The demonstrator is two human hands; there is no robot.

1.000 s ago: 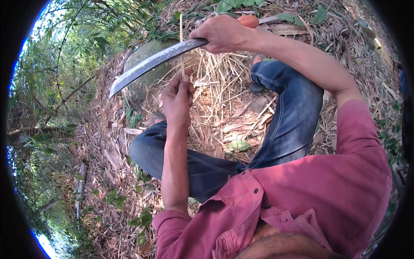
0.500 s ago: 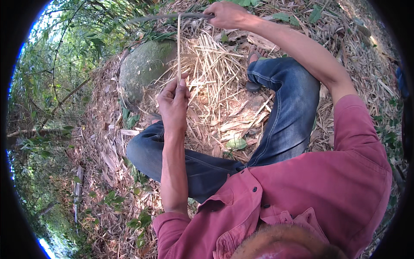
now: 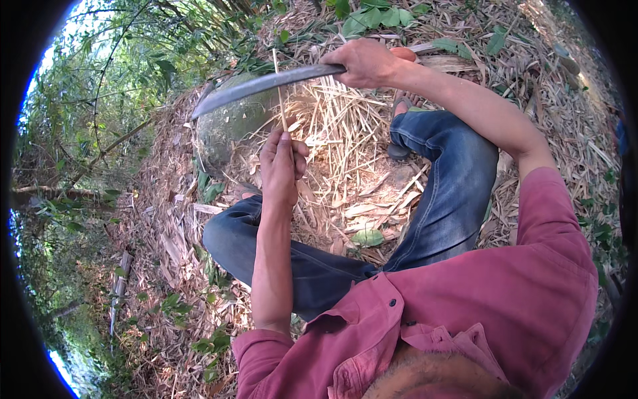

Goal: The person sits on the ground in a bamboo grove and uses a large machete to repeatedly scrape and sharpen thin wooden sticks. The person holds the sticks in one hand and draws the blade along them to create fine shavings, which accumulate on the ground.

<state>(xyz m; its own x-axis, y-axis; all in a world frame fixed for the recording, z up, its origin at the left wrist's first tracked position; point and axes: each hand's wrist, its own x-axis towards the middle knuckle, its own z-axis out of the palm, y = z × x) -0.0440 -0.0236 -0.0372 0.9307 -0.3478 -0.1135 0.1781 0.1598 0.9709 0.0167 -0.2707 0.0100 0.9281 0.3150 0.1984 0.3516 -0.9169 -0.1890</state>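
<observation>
My left hand is closed around the lower end of a thin pale stick, which looks like split bamboo and points away from me. In my right hand is a machete, its handle end showing beyond the fist. The long, slightly curved grey blade stretches leftward and crosses over the upper part of the stick. Whether the edge touches the stick, I cannot tell. Below the blade and right of my left hand lies a heap of pale split sticks.
A large rounded grey-green stone stands left of the heap, partly under the blade. My bent legs in blue jeans flank the work area. Dry leaves and shavings cover the ground. Green leafy plants grow at the left.
The machete has come nearer to me, its blade tip lower and now over the stone. My left hand has shifted slightly down and right, and the stick leans a little.
</observation>
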